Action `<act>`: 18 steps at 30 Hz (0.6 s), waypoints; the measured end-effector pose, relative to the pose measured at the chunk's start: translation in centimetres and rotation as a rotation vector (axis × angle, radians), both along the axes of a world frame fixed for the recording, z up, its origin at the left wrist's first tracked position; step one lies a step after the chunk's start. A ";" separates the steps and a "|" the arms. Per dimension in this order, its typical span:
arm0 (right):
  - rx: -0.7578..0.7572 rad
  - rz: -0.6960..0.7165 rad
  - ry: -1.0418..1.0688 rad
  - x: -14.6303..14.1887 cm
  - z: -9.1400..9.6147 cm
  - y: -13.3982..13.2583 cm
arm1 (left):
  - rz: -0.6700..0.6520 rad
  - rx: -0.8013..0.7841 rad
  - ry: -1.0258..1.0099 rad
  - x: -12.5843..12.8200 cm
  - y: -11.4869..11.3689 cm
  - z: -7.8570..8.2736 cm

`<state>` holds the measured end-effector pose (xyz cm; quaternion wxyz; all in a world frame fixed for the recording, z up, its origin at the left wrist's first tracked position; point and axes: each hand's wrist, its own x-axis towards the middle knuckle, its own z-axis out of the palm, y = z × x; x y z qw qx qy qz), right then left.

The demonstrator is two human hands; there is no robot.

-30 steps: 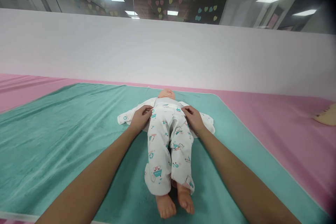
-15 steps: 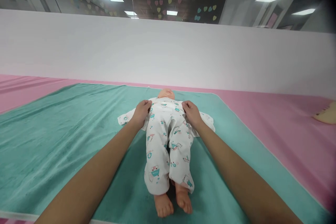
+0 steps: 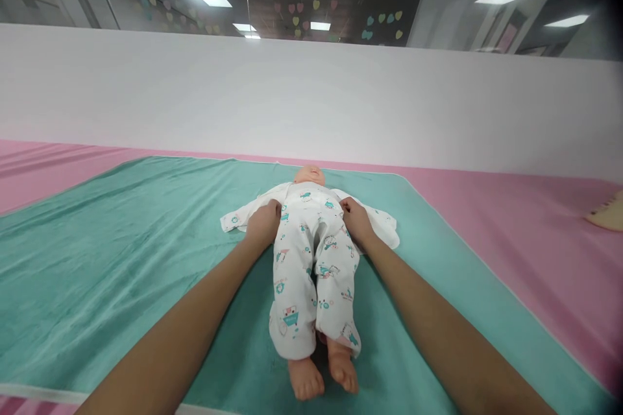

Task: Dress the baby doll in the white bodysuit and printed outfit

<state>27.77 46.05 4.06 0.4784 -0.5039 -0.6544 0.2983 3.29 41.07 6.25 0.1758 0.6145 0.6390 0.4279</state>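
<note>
A baby doll [image 3: 309,175] lies on its back on a teal towel [image 3: 121,240], head away from me, bare feet [image 3: 321,373] toward me. It wears white printed trousers [image 3: 311,272] over an open white top [image 3: 238,217] spread beneath it. My left hand [image 3: 263,224] is closed on the trousers' waist at the doll's left-hand side as I see it. My right hand [image 3: 356,220] is closed on the waist at the other side. Both forearms reach in from the bottom edge.
The towel lies on a pink sheet [image 3: 511,233] that runs to a white wall [image 3: 311,97] behind. A tan object [image 3: 608,214] pokes in at the right edge. Glass panes with heart stickers [image 3: 311,13] stand above the wall.
Both hands rose toward the doll's chest with the waistband half a second ago, then came back down to its hips. The doll has barely shifted.
</note>
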 end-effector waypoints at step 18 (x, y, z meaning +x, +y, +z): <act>-0.396 0.456 0.414 0.5 1.6 -2.2 | -0.399 -0.216 -0.825 2.4 -2.1 1.8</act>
